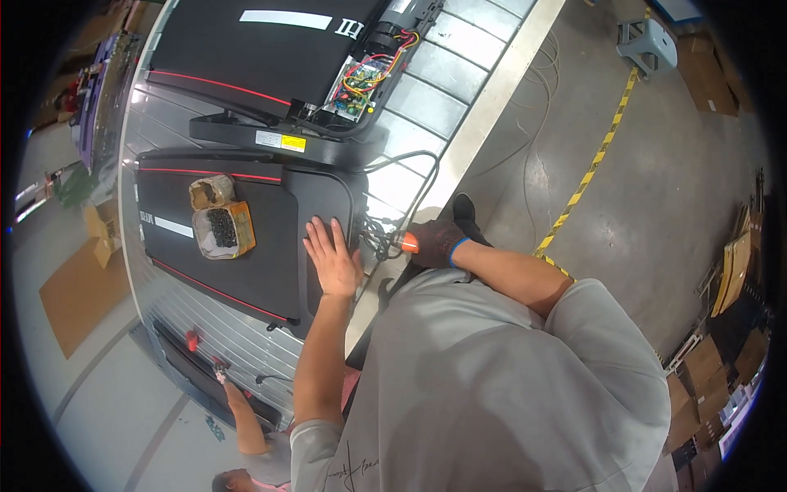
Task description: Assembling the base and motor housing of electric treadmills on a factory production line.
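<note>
My left hand (334,261) is bare and lies flat, fingers spread, on the black end cover of a treadmill (270,271) with red side stripes. My right hand (437,244), in a dark knit glove with a blue cuff, is closed around an orange tool (409,242) at the bench edge. Most of that tool is hidden in the glove, so its exact kind does not show. Beside its tip lies a bundle of black cable (379,238). On the treadmill deck sit an open box of small dark screws (223,228) and a smaller worn cardboard box (211,192).
A second treadmill (246,49) lies beyond, its motor bay exposed with a circuit board (354,88) and coloured wires. Both rest on a metal roller bench (438,94). A co-worker's hand (220,375) works at the lower left. A grey stool (648,47) stands on the floor.
</note>
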Available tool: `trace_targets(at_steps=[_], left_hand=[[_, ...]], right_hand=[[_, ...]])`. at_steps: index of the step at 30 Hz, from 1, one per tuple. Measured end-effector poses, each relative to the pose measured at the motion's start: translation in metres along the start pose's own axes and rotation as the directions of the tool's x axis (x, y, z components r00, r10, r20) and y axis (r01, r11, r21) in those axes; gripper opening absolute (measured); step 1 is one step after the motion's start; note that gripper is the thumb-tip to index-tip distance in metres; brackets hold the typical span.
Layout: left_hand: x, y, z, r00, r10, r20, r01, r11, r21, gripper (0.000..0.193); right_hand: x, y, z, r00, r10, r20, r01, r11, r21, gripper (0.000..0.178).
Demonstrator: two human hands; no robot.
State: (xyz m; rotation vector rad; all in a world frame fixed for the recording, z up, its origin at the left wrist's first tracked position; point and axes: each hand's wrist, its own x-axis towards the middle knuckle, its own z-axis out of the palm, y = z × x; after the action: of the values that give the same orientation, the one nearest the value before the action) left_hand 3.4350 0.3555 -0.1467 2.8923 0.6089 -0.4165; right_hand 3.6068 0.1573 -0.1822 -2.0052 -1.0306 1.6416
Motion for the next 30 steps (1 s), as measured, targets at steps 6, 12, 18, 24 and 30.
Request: trace_targets(at_steps=[6, 12, 18, 24, 30], left_hand=[[-0.016, -0.029, 0.031, 0.89, 0.432, -0.148, -0.421, 0.901, 0.101, 0.058], [-0.018, -0.014, 0.026, 0.286, 0.457, 0.842, -0.958, 0.127, 0.256, 0.042], [-0.035, -0.031, 0.036, 0.289, 0.29, 0.913, -0.951, 0.2, 0.238, 0.044], [-0.16, -0.151, 0.181, 0.631, 0.135, 0.764, -0.422, 0.886, 0.193, 0.046], [-0.151, -0.191, 0.209, 0.297, 0.274, 0.915, 0.688, 0.603, -0.404, 0.049]], right_hand=[[0.0, -0.002, 0.009, 0.998, -0.043, -0.049, 0.043, 0.999, -0.001, 0.054], [-0.035, 0.016, 0.024, 0.981, 0.024, -0.193, -0.036, 0.998, -0.056, 0.064], [-0.058, 0.018, 0.057, 0.91, 0.174, -0.375, -0.18, 0.983, 0.017, 0.066], [-0.064, 0.02, 0.062, 0.764, 0.361, -0.535, -0.296, 0.932, 0.208, 0.06], [0.023, 0.051, 0.043, 0.778, 0.364, -0.512, -0.376, 0.923, 0.084, 0.066]])
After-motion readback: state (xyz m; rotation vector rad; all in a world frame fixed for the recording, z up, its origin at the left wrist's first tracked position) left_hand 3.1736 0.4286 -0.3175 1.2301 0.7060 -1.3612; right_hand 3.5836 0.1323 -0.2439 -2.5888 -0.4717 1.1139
